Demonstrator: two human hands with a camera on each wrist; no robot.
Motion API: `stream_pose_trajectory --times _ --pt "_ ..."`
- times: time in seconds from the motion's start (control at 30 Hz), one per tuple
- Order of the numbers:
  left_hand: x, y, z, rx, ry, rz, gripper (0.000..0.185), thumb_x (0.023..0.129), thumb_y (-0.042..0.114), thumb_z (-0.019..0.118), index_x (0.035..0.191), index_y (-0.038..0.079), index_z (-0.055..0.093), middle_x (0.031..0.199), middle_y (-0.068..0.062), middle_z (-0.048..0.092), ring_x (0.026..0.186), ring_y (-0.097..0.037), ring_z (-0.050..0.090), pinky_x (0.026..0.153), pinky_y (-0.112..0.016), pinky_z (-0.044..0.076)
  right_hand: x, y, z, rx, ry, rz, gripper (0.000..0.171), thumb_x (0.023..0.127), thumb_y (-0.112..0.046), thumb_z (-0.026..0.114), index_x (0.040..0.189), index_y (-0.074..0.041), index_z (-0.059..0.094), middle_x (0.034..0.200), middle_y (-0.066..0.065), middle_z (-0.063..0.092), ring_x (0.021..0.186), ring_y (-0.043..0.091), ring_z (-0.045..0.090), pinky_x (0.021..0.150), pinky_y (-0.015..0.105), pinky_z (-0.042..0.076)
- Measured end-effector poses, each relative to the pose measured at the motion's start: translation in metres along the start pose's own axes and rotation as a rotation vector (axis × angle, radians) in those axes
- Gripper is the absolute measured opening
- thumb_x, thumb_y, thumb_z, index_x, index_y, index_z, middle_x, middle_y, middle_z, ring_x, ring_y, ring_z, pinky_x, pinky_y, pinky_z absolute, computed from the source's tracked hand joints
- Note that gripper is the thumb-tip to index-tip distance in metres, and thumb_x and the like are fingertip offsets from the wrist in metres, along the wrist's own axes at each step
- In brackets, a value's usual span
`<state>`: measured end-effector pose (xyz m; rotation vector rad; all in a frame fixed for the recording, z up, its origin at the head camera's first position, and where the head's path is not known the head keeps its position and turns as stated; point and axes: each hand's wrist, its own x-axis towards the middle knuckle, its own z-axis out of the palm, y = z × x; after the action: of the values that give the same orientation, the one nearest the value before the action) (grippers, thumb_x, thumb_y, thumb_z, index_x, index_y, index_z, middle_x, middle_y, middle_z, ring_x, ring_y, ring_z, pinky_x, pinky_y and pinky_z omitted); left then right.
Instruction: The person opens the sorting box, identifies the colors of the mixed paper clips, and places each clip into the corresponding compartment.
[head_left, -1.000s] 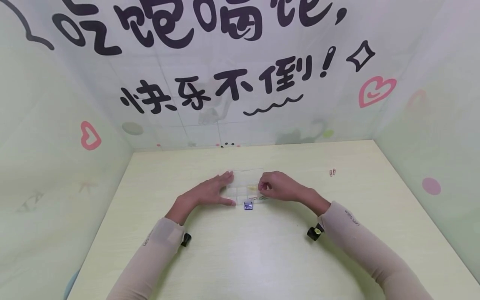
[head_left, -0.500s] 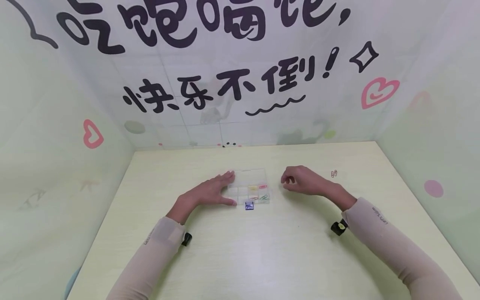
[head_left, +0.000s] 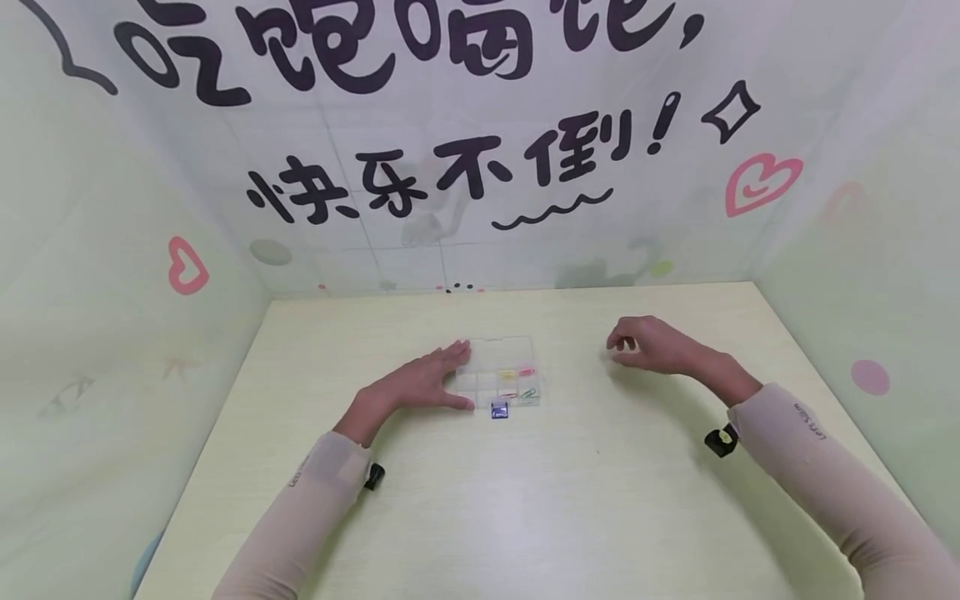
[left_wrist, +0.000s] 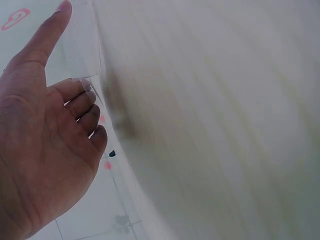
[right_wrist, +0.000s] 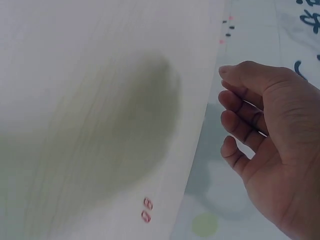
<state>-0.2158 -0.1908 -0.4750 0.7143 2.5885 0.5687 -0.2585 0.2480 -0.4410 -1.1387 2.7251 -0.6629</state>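
Table (head_left: 525, 500): I see pale yellow-green wood grain, smooth and matte, carrying everything below.
Organizer box (head_left: 497, 372): clear hard plastic, rectangular, split into small compartments; coloured clips lie in the ones on its right side.
Left hand (head_left: 420, 385): flat, fingers straight, pressed against the box's left edge, gripping nothing.
Right hand (head_left: 648, 343): right of the box, well apart, fingers loosely curled, holding nothing I can make out.
Blue object (head_left: 498, 410): small, square, touching the box's near edge.
Paper clips (right_wrist: 146, 210): two pink ones, only the right wrist view shows them; in the head view the hand covers that spot.
Since earlier: my right hand has left the box and moved rightward.
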Motion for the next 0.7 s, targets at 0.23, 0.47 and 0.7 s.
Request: stream_pose_trajectory --times 0.23,0.47,0.7 --pt "0.0 -0.001 0.001 0.0 0.001 0.004 0.112 0.09 0.063 0.077 0.169 0.009 0.019 0.178 -0.005 0.009 0.165 -0.027 0.009 0.133 -0.048 0.014 -0.012 0.023 -0.009 -0.034 -0.014 0.056 0.017 0.091 -0.001 0.077 0.108 0.002 0.075 0.097 0.007 0.07 0.087 0.025 0.063 0.075 0.039 0.053" --pt "0.001 -0.002 0.002 0.004 -0.001 -0.001 0.112 0.09 0.063 0.077 0.169 0.01 0.019 0.179 -0.004 0.01 0.165 -0.027 0.009 0.133 -0.048 0.014 -0.023 0.04 -0.015 -0.051 -0.014 0.103 0.018 0.089 0.001 0.078 0.107 0.003 0.075 0.093 0.008 0.069 0.084 0.025 0.063 0.073 0.038 0.053" --pt "0.001 -0.002 0.002 0.007 -0.005 -0.007 0.112 0.089 0.063 0.077 0.169 0.01 0.018 0.178 -0.003 0.009 0.165 -0.024 0.008 0.133 -0.046 0.013 -0.029 0.053 -0.021 -0.056 -0.023 0.126 0.019 0.087 0.004 0.076 0.106 0.005 0.075 0.092 0.008 0.069 0.083 0.023 0.064 0.074 0.039 0.054"
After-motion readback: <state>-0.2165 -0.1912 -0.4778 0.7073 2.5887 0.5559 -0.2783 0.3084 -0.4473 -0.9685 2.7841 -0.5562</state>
